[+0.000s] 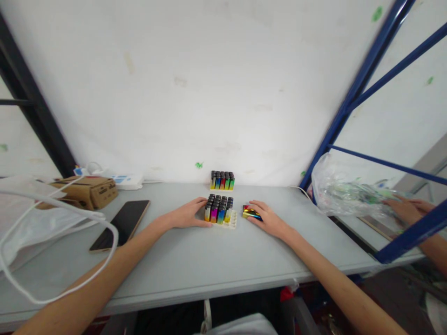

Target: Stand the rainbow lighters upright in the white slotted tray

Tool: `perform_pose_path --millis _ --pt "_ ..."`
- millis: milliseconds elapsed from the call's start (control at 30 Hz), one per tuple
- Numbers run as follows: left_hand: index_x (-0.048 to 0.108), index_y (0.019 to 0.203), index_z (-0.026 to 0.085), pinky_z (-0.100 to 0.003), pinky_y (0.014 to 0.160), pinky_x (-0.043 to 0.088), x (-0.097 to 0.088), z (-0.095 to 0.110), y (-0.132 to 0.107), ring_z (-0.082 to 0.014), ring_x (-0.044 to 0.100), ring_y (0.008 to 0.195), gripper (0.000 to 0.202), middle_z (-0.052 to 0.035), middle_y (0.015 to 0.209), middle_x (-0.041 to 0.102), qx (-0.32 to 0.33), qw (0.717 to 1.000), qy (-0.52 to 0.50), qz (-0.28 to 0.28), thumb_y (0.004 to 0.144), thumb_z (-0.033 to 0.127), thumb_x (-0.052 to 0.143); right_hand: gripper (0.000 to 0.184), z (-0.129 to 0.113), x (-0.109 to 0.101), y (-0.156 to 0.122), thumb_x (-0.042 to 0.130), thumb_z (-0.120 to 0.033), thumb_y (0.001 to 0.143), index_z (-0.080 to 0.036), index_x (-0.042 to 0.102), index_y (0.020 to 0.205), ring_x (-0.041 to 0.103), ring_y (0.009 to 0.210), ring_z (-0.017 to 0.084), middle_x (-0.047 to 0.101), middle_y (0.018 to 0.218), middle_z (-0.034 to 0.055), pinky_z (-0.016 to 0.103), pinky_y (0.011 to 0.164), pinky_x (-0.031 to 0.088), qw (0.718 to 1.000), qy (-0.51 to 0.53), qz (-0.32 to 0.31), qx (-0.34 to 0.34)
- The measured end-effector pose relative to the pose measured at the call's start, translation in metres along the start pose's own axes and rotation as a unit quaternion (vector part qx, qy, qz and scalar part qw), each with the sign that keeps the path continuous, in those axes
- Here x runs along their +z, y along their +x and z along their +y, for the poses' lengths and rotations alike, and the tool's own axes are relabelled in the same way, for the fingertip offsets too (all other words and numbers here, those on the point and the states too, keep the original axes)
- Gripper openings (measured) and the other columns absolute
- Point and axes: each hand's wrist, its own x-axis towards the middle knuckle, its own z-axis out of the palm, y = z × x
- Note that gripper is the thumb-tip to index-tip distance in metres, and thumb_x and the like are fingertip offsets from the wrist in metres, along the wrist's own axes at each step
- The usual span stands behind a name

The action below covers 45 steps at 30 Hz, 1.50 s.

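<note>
A white tray (229,225) holds several upright lighters (219,209) with black tops and shiny multicoloured bodies; bare slots show along its right side. My left hand (190,214) wraps the tray's left end, thumb at the front and fingers behind. To the right, my right hand (264,216) curls over a small group of shiny lighters (250,212) lying on the table, partly hidden under its fingers. Behind the first tray, near the wall, stands a second tray (221,190) filled with upright lighters.
On the grey table (195,265), a phone (122,224) lies left, near a cardboard box (94,190) and a white power strip (127,181). A white cable (111,232) loops across the left foreground. Past the blue frame (337,125), another person's hands (405,209) handle clear plastic bags (344,188).
</note>
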Motion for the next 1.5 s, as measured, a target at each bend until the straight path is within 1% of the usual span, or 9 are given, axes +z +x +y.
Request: perform_pose_path --millis 233,500,633,833,933,1067,1167,1300,1500 --pt "0.051 0.142 0.016 -0.042 0.119 0.037 0.002 -0.003 0.001 -0.0344 0.047 0.138 0.09 -0.0155 0.15 0.049 0.009 1.0 0.001 0.001 0.075 0.072 0.07 0.02 -0.006 -0.003 0.017 0.065 -0.038 0.093 -0.021 0.06 0.103 0.058 0.12 0.025 0.062 0.127 0.0125 0.044 0.105 0.048 0.999 0.047 -0.01 0.004" --pt "0.052 0.141 0.016 -0.041 0.119 0.036 0.001 -0.002 0.0 -0.0349 0.048 0.137 0.089 -0.0143 0.149 0.05 0.01 1.0 -0.01 0.005 0.075 0.072 0.071 0.03 -0.008 -0.009 0.019 0.049 -0.042 0.102 -0.022 0.068 0.112 0.059 0.117 0.025 0.068 0.122 0.0118 0.043 0.105 0.045 0.999 0.025 0.012 -0.036" --pt "0.05 0.143 0.016 -0.044 0.12 0.034 0.0 -0.002 0.0 -0.0355 0.046 0.138 0.092 -0.0155 0.151 0.047 0.002 1.0 -0.008 0.002 0.074 0.074 0.07 0.04 -0.017 -0.023 0.03 0.044 -0.05 0.102 -0.021 0.069 0.116 0.066 0.094 0.024 0.073 0.102 0.0085 0.038 0.088 0.051 0.993 0.097 0.052 0.046" --pt "0.051 0.143 0.017 -0.043 0.12 0.035 0.001 -0.004 0.0 -0.0355 0.048 0.137 0.092 -0.0148 0.151 0.049 0.01 1.0 -0.004 0.004 0.075 0.075 0.069 0.05 -0.026 -0.039 0.082 0.046 -0.059 0.097 -0.02 0.071 0.112 0.05 0.062 0.014 0.058 0.069 -0.0004 0.025 0.056 0.039 0.952 0.231 0.158 0.121" --pt "0.051 0.143 0.016 -0.042 0.12 0.034 0.0 -0.002 0.0 -0.0356 0.047 0.138 0.093 -0.0152 0.151 0.048 0.007 1.0 -0.004 0.0 0.075 0.075 0.069 0.047 -0.023 -0.028 0.1 0.061 -0.062 0.086 -0.021 0.068 0.11 0.037 0.051 0.011 0.047 0.059 -0.006 0.023 0.048 0.03 0.904 0.34 0.195 0.172" --pt "0.048 0.145 0.015 -0.043 0.121 0.033 0.0 -0.001 0.0 -0.0349 0.045 0.139 0.093 -0.0163 0.152 0.046 0.003 1.0 -0.002 -0.006 0.076 0.074 0.069 0.049 -0.017 -0.006 0.094 0.076 -0.064 0.07 -0.018 0.064 0.081 0.03 0.047 0.008 0.04 0.054 -0.0081 0.022 0.045 0.027 0.85 0.434 0.198 0.223" --pt "0.049 0.144 0.016 -0.042 0.121 0.033 0.001 -0.002 0.0 -0.0349 0.045 0.139 0.091 -0.0155 0.152 0.047 0.004 1.0 0.001 -0.006 0.076 0.074 0.069 0.058 -0.014 0.002 0.08 0.064 -0.075 0.076 -0.018 0.06 0.072 0.04 0.048 0.009 0.045 0.055 -0.0051 0.023 0.046 0.032 0.839 0.453 0.174 0.245" --pt "0.05 0.144 0.019 -0.043 0.12 0.034 0.001 -0.003 0.001 -0.0348 0.047 0.138 0.09 -0.0138 0.15 0.049 0.013 1.0 -0.006 0.001 0.076 0.074 0.07 0.057 -0.02 0.003 0.074 0.056 -0.077 0.082 -0.02 0.058 0.084 0.055 0.056 0.012 0.057 0.069 -0.0019 0.024 0.054 0.045 0.829 0.503 0.117 0.216" --pt "0.05 0.144 0.017 -0.044 0.122 0.032 0.0 -0.001 0.0 -0.036 0.045 0.139 0.092 -0.0153 0.152 0.047 -0.005 1.0 -0.009 -0.003 0.075 0.073 0.071 0.053 -0.036 0.004 0.077 0.055 -0.073 0.084 -0.023 0.043 0.073 0.024 0.043 0.008 0.03 0.054 -0.0095 0.022 0.041 0.025 0.832 0.49 0.132 0.225"
